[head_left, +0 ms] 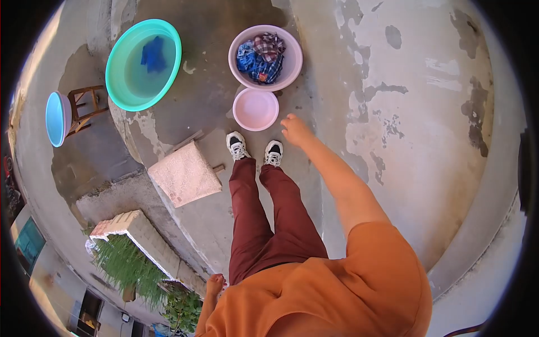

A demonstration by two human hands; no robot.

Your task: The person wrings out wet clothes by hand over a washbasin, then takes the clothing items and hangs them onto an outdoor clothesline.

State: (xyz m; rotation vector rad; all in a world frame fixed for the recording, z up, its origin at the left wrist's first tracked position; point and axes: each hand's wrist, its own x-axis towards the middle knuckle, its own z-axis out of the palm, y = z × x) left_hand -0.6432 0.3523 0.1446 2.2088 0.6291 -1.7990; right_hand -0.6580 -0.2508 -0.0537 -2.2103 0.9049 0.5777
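My right hand (296, 130) reaches forward over the wet floor, just right of a small pink basin (256, 124). Its fingers are slightly bent and apart, with nothing in them, and it does not appear to touch the basin. Down by my left hip is my left hand (215, 283), its fingers curled in and no object visible in it. Beyond the small basin, a larger pink basin (234, 51) holds a heap of clothes (263, 59), blue and dark plaid. The small basin shows nothing inside.
A large green tub (112, 84) contains cloudy water and a blue cloth (152, 54). Farther left, a blue basin (55, 121) rests against a wooden chair (84, 109). A low seat with a pinkish cover (185, 174) stands left of my feet. Behind it is a brick-edged planter (149, 238).
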